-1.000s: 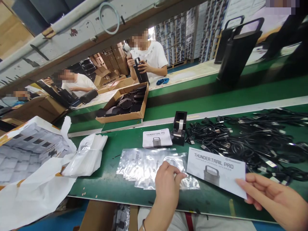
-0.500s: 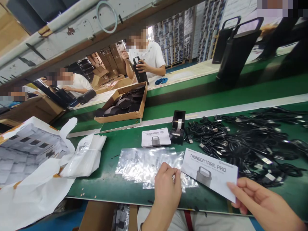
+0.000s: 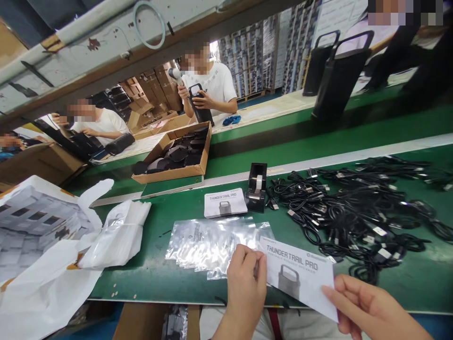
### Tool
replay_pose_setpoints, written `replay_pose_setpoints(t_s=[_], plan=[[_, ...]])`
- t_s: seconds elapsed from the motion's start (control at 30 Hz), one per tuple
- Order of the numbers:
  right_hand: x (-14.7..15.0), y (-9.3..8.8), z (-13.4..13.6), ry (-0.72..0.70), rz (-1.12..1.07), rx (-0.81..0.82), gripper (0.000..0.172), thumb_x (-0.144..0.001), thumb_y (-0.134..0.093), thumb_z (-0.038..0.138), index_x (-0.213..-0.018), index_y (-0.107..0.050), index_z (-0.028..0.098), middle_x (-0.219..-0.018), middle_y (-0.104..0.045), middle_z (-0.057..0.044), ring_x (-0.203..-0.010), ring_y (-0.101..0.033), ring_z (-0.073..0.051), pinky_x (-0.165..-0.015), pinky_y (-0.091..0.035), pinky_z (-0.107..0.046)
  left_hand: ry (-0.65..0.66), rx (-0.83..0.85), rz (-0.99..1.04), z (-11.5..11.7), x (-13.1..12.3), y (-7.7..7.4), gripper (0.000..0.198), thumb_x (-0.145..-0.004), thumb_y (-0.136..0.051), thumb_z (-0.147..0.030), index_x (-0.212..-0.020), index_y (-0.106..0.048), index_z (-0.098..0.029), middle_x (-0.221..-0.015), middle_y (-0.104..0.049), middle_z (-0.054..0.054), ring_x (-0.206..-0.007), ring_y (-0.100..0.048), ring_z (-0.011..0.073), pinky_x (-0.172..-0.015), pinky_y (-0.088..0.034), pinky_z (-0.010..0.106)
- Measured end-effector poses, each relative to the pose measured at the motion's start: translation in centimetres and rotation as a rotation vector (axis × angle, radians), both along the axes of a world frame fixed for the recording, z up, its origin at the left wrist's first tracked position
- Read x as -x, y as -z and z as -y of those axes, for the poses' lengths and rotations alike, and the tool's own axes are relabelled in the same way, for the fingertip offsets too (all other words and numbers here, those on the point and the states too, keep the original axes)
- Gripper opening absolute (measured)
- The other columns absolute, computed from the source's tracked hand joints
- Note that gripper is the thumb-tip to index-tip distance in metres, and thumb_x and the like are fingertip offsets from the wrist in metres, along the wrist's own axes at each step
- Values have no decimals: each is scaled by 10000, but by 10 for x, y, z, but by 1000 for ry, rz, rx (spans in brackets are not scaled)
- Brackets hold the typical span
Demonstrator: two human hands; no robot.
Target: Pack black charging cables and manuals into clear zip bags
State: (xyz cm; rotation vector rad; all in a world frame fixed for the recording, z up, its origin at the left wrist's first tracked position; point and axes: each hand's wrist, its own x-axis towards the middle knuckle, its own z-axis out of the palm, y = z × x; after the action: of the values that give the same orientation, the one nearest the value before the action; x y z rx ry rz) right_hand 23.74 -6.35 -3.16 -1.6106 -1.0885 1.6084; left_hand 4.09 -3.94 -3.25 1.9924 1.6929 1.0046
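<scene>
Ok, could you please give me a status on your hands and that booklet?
Left hand pinching top clear bag. Right hand holding booklet, edge meeting left hand. Cable pile apart, to the right.

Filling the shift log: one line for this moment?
left hand: pinches clear bag | right hand: holds booklet | nearby: cable pile

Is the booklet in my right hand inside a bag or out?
Out: the booklet is bare in the right hand, its corner over the bags.
</scene>
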Motion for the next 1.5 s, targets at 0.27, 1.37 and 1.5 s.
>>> replay_pose_setpoints(t_s=[0.27,1.37,1.5], plan=[[33,-20,-36,-276,-24,-92,273,-763,-534,430,-658,-560,180,-513,-607,9,-419,-533,-105,-432,-428,-205,107,42,145,4,1,-12,159,-863,-455,-149,-783,-592,-159,-776,-514,42,-721,-537,153,-651,-443,264],[32,-20,-73,-46,-152,-278,217,-747,-622,357,-844,-566,172,-668,-626,7,-656,-648,-155,-687,-530,-294,-30,268,116,-12,10,-15,170,-864,-427,-241,-766,-556,-188,-703,-582,24,-597,-551,148,-534,-402,243],[32,-10,-67,125,-168,-231,287,-659,-717,376,-810,-598,163,-670,-675,-17,-658,-653,-164,-687,-524,-290,-37,273,199,-10,10,-17,178,-874,-431,-280,-783,-549,-183,-731,-589,37,-645,-574,156,-540,-435,240]])
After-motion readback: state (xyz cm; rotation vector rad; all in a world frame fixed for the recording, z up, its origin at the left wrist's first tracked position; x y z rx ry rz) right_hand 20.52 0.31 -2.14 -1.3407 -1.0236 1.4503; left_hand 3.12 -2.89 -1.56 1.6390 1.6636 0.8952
